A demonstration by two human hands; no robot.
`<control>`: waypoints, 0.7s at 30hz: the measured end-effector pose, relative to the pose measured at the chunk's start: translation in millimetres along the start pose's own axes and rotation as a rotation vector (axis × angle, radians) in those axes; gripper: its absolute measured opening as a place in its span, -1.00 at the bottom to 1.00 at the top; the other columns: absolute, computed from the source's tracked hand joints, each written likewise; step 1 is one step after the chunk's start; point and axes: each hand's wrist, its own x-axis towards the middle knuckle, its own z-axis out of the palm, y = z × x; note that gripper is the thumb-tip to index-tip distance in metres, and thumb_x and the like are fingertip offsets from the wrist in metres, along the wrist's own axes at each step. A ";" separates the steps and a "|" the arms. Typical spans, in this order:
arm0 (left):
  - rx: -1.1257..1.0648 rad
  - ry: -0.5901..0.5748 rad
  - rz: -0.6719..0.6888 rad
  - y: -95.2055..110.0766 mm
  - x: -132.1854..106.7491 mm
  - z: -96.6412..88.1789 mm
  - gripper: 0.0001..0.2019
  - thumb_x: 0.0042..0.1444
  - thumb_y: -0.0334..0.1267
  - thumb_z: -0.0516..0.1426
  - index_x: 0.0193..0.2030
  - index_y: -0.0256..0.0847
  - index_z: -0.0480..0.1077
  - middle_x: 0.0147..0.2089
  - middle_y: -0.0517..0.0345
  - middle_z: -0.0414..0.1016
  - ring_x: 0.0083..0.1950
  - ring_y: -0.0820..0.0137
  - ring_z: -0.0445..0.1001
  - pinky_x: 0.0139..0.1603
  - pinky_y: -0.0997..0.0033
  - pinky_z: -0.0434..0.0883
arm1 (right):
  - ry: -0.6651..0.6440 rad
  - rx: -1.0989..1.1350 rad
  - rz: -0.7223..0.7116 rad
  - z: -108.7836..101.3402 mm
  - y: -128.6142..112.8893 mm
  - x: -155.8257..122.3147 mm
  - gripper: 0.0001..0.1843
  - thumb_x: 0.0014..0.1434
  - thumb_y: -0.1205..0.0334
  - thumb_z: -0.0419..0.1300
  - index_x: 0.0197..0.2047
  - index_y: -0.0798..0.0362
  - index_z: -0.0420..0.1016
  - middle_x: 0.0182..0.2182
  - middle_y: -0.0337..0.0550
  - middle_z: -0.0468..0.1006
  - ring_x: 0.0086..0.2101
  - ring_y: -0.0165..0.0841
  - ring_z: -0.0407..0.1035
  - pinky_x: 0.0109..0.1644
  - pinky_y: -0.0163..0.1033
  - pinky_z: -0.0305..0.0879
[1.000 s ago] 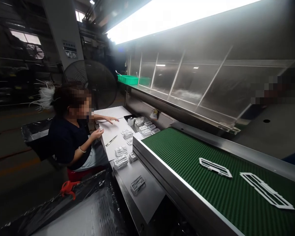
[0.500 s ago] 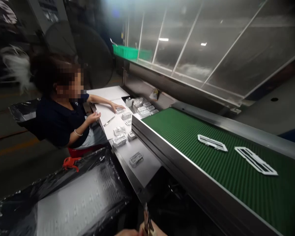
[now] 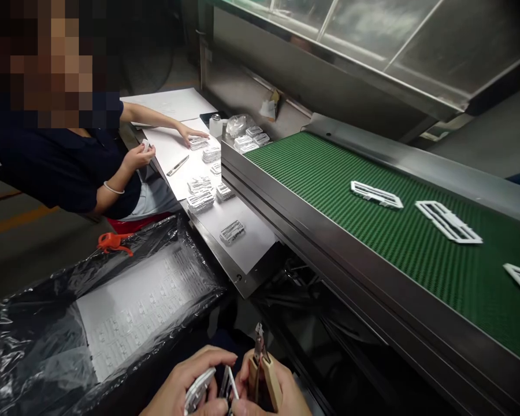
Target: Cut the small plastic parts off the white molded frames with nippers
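Note:
My left hand is closed around white plastic frames at the bottom of the view. One white frame lies against the palm, and a second frame stands on edge between the two hands. Cutting pliers with cream handles sit in my right hand, their jaws pointing up and close together. The fingertips of that hand also touch the second frame. How many frames the left hand has is partly hidden by its fingers.
At right, a green ribbed conveyor carries several white frames. A co-worker sits at a table with stacked frames. A plastic-lined bin holding white parts and an orange clamp are at left.
The view has tipped downward, so both my hands and the white frames in them now show. The pliers appear higher in the picture. The co-worker's hands stay at the same places on the table.

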 end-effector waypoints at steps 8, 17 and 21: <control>-0.072 -0.097 -0.107 10.3 5.4 -20.1 -0.63 0.14 0.07 0.10 -0.30 -0.27 0.39 -0.47 0.21 0.38 -0.40 0.43 0.32 -0.36 0.46 0.24 | -0.041 -0.301 -0.097 -8.8 -24.8 -2.0 -0.74 0.13 0.06 0.19 -0.31 0.09 0.32 -0.42 -0.23 0.31 -0.40 -0.38 0.20 -0.30 -0.28 0.16; -0.215 -0.091 -0.161 18.9 -0.2 -0.9 -0.56 -0.08 0.10 0.27 -0.29 -0.23 0.32 -0.43 0.26 0.28 -0.40 0.48 0.17 -0.37 0.47 0.13 | -0.170 -0.167 -0.051 -13.1 -31.0 13.0 -0.82 0.08 0.25 0.27 -0.30 0.10 0.36 -0.35 -0.19 0.37 -0.30 -0.32 0.30 -0.18 -0.23 0.25; -0.176 -0.021 -0.141 14.7 -3.8 6.2 -0.56 -0.09 0.12 0.25 -0.27 -0.23 0.38 -0.40 0.23 0.32 -0.40 0.47 0.18 -0.35 0.45 0.15 | 0.004 -0.021 -0.111 -2.5 -7.9 5.5 -0.75 0.10 0.13 0.28 -0.25 0.07 0.34 -0.36 -0.19 0.41 -0.31 -0.31 0.34 -0.19 -0.20 0.24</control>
